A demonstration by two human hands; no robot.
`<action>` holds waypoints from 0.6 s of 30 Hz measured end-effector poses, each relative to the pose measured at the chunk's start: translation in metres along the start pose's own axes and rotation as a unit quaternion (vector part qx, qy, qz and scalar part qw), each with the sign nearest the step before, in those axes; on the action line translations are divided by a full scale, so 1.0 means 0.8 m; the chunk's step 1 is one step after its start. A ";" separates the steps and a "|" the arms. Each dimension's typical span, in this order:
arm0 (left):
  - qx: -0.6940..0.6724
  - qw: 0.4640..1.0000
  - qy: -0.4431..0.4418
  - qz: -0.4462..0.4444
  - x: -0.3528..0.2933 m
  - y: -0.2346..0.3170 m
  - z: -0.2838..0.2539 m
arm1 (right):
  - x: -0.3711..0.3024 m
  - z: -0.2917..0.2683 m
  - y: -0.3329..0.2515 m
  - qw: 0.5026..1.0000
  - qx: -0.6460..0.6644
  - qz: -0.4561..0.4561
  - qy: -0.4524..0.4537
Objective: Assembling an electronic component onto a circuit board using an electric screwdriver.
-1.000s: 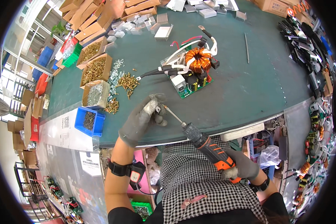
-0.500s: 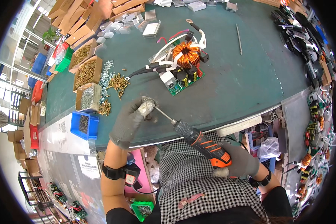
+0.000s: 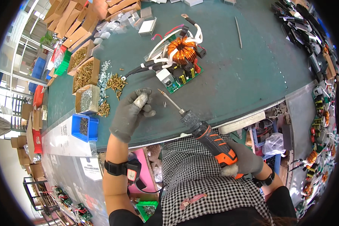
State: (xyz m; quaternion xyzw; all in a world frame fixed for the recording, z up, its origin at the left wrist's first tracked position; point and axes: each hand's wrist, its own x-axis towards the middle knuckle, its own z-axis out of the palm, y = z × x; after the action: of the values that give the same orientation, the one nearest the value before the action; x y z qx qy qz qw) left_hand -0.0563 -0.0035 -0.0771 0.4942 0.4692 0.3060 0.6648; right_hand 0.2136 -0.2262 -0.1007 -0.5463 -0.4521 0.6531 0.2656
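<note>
My right hand (image 3: 248, 160), in a grey glove, grips an orange-and-black cordless screwdriver (image 3: 209, 141). Its long bit points up and left over the table, with a small brass-coloured screw (image 3: 161, 91) at the tip. Just left of that tip is my gloved left hand (image 3: 130, 113), thumb pressed to the curled fingers; whatever they may hold is hidden. Beyond the bit stands a green circuit board (image 3: 182, 84) carrying a copper-wound toroid coil (image 3: 182, 51), white and black cables and black components. A tiny silvery piece (image 3: 165, 104) lies on the tabletop below the bit.
Loose brass screws (image 3: 116, 83) and silvery clips (image 3: 103, 81) lie left of the board, beside cardboard boxes of screws (image 3: 83, 75) and a blue bin (image 3: 96, 130). Heat sinks (image 3: 147, 27) sit at the back. A thin metal rod (image 3: 238, 32) rests farther right.
The screwdriver bit has come away from my left hand, and a screw now shows at its tip. My left hand has shifted slightly left and up. The view has shifted a little.
</note>
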 end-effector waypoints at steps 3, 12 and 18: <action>0.205 0.975 0.055 0.071 0.005 -0.012 -0.001 | -0.004 -0.002 0.012 1.000 0.001 -0.004 0.014; 0.540 0.794 0.043 0.275 0.018 -0.023 0.036 | -0.006 -0.004 0.018 0.998 -0.002 -0.040 0.044; 0.591 0.753 0.065 0.282 0.033 -0.032 0.037 | -0.010 -0.004 0.021 0.998 -0.030 -0.045 0.043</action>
State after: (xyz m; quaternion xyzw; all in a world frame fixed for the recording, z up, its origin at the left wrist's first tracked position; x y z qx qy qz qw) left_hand -0.0206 0.0002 -0.1075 0.8776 0.4378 0.1725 0.0913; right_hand 0.2212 -0.2398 -0.1114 -0.5606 -0.4838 0.6025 0.2977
